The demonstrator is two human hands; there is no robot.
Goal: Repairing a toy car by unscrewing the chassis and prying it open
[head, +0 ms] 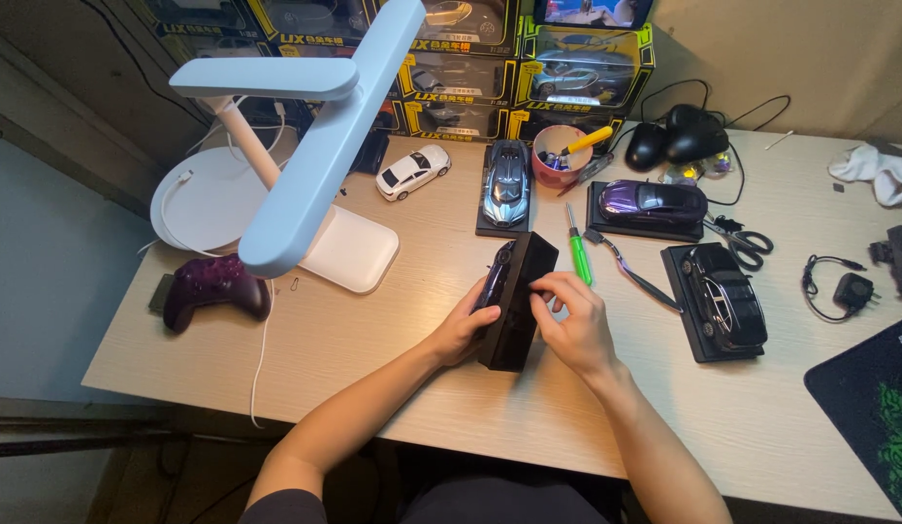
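The black display base (517,301), glossy and slab-shaped, stands tipped on edge near the middle of the worktop (373,330), with a dark purple model car (495,275) fixed to its left face; most of the car is hidden behind the slab. The left hand (463,330) cups the car side, fingers curled out of sight. The right hand (572,325) pinches the base's upper edge, thumb and fingertips closed on it. A green screwdriver (578,254) lies just beyond.

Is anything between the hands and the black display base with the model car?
Nothing visible. The left hand grips the model car side, and the right hand rests its fingers on the black base.
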